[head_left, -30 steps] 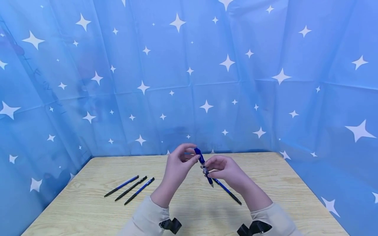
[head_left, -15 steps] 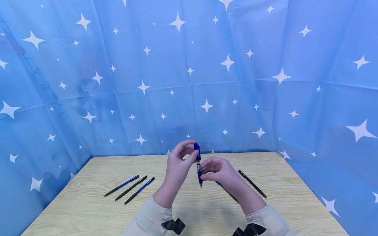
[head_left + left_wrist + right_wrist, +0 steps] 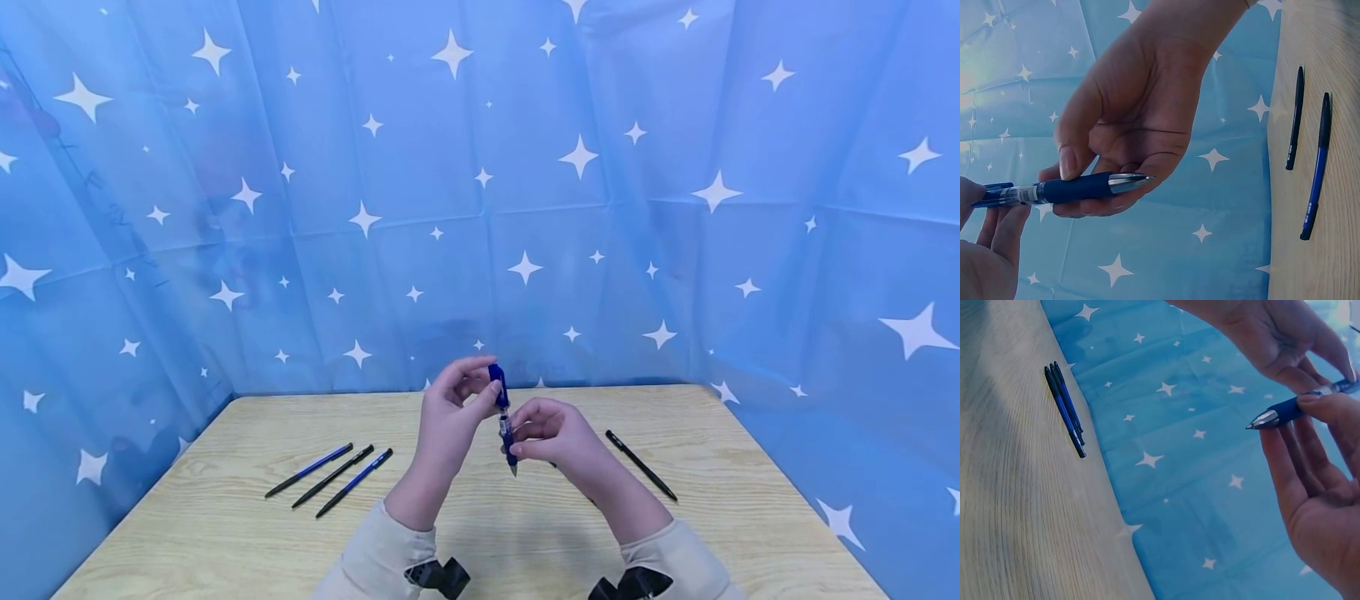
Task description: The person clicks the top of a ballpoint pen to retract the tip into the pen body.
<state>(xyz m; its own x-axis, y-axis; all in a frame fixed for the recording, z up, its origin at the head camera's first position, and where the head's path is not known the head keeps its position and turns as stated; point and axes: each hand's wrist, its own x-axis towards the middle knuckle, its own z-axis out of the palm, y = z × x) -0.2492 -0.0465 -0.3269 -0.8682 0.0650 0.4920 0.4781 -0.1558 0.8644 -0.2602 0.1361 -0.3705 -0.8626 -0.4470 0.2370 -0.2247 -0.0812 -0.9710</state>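
Both hands hold one blue pen (image 3: pixel 507 429) point down above the table, with a clear, labelled middle and a silver tip. My left hand (image 3: pixel 450 417) pinches its upper clip end between thumb and fingers. Lower down, my right hand (image 3: pixel 551 433) pinches the dark blue grip (image 3: pixel 1288 410) just above the tip. In the left wrist view the right thumb lies on the grip (image 3: pixel 1079 189), and the left hand (image 3: pixel 988 262) shows at the lower left. Fingers cover part of the barrel.
Three slim pens (image 3: pixel 332 477) in blue and black lie side by side on the wooden table (image 3: pixel 225 533) at left. A black pen (image 3: pixel 641 465) lies at right. A blue-black pen (image 3: pixel 1318 165) is mostly hidden under the right forearm in the head view. A starry blue curtain (image 3: pixel 420 208) surrounds the table.
The held pen has swung from a slant to nearly upright. My right hand has shifted left, uncovering the black pen at right and covering more of the blue-black one.
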